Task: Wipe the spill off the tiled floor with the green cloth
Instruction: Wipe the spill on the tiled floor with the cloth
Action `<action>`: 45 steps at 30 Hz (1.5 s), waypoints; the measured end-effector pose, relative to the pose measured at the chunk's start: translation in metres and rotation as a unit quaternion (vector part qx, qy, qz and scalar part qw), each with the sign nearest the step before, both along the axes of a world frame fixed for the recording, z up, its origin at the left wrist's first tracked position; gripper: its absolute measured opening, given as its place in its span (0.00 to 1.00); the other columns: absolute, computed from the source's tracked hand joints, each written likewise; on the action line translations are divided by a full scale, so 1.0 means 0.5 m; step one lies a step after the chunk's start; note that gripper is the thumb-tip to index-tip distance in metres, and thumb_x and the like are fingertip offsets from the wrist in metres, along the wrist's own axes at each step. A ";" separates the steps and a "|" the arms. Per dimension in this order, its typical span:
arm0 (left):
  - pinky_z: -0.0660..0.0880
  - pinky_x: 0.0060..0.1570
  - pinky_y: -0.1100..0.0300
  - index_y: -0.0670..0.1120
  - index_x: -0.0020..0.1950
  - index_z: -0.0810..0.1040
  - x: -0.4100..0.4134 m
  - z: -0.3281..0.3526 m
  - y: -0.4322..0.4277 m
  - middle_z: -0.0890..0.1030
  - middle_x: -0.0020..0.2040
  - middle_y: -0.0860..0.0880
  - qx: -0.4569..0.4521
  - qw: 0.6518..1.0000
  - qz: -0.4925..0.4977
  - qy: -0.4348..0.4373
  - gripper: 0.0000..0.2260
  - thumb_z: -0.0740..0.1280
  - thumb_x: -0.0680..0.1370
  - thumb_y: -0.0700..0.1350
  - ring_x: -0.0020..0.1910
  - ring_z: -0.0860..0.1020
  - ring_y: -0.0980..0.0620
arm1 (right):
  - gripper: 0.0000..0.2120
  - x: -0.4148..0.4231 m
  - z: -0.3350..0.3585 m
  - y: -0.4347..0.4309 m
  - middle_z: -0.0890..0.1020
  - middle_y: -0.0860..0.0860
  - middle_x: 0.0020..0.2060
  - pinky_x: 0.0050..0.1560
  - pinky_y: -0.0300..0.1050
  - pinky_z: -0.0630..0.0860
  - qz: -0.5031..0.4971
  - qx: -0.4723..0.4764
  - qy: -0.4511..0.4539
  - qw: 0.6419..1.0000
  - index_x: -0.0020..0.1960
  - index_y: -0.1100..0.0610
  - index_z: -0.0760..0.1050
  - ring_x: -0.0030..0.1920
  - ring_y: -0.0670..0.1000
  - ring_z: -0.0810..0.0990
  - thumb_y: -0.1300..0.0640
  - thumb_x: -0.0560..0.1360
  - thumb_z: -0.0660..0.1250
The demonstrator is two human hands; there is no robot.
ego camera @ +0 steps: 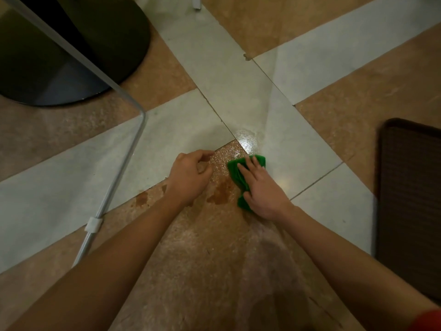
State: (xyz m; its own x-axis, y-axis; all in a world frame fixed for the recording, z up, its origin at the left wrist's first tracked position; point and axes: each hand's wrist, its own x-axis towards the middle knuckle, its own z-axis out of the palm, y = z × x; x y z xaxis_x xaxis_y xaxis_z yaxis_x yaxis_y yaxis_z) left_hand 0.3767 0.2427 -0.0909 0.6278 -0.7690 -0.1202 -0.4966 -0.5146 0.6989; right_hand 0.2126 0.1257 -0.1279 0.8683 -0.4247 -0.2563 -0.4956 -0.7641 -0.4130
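The green cloth (pixel 235 168) lies bunched on the tiled floor (pixel 71 175), near the middle of the scene, where a brown speckled tile meets the pale grey tiles. Its long axis runs roughly from near to far, tilted a little to the right at the far end.

It is pressed down by the right hand (pixel 262 192), which is laid flat on it with the fingers straight, spread and pointing far-left. Nothing is pinched by those fingers. The thumb sits at the cloth's near edge, and whether it hooks any fabric cannot be told.

The coming stroke is judged to turn on one relation: most of the spill lies left of the cloth. A brown puddle (pixel 220 195) lies just beside the cloth's near-left edge, between the two hands. A smaller brown patch (pixel 142 199) sits well further left, beyond the left wrist, at the tile joint. A glossy wet sheen (pixel 247 139) is also seen just beyond the cloth's far end.

The right hand is plainly the nearer one to the puddle and already bears on the cloth, so a sweep leftward and towards the near side is suggested.

The left hand (pixel 188 177) is held left of the puddle with the fingers loosely curled and nothing in them. Whether it touches the floor cannot be told. It stands between the cloth and the smaller patch and would probably have to be moved aside.
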 end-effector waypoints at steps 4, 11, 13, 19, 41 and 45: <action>0.74 0.50 0.58 0.52 0.62 0.76 0.000 -0.013 0.002 0.81 0.50 0.54 -0.014 1.000 0.006 -0.009 0.16 0.64 0.75 0.45 0.53 0.75 0.52 | 0.35 0.016 -0.003 -0.015 0.46 0.55 0.77 0.73 0.50 0.41 -0.097 0.014 -0.024 0.995 0.77 0.56 0.45 0.76 0.54 0.41 0.55 0.75 0.59; 0.63 0.41 0.75 0.54 0.62 0.74 0.005 -0.031 -0.005 0.80 0.49 0.55 -0.010 1.000 0.015 -0.003 0.15 0.64 0.75 0.45 0.48 0.72 0.62 | 0.32 0.100 0.002 -0.046 0.46 0.54 0.77 0.73 0.47 0.39 -0.043 0.005 -0.010 0.999 0.77 0.56 0.46 0.76 0.54 0.40 0.56 0.77 0.57; 0.65 0.42 0.74 0.54 0.62 0.74 0.003 -0.032 -0.007 0.80 0.49 0.55 -0.014 1.000 0.015 0.002 0.15 0.63 0.75 0.45 0.48 0.72 0.63 | 0.32 0.086 0.000 -0.053 0.47 0.53 0.77 0.72 0.45 0.39 0.026 0.007 -0.015 1.000 0.77 0.54 0.47 0.76 0.52 0.41 0.57 0.77 0.58; 0.66 0.42 0.72 0.53 0.61 0.75 0.014 -0.032 0.007 0.81 0.49 0.55 -0.009 1.000 0.017 -0.011 0.15 0.64 0.75 0.44 0.50 0.72 0.57 | 0.32 0.079 0.006 -0.079 0.48 0.52 0.77 0.73 0.45 0.41 0.027 -0.027 0.003 0.999 0.77 0.54 0.47 0.76 0.52 0.43 0.58 0.77 0.58; 0.63 0.43 0.67 0.55 0.63 0.73 -0.002 -0.021 0.001 0.81 0.51 0.54 -0.013 1.000 0.001 -0.019 0.17 0.64 0.74 0.44 0.51 0.69 0.59 | 0.33 0.036 -0.010 0.057 0.47 0.53 0.76 0.75 0.49 0.42 0.082 0.028 -0.032 0.996 0.76 0.55 0.48 0.76 0.52 0.40 0.59 0.76 0.61; 0.63 0.40 0.69 0.52 0.61 0.75 0.009 -0.031 0.026 0.81 0.50 0.53 -0.006 0.999 -0.025 -0.036 0.15 0.65 0.74 0.44 0.50 0.70 0.57 | 0.34 0.000 -0.008 0.031 0.48 0.53 0.76 0.75 0.48 0.42 0.065 0.000 -0.026 0.998 0.76 0.55 0.49 0.76 0.53 0.43 0.59 0.75 0.62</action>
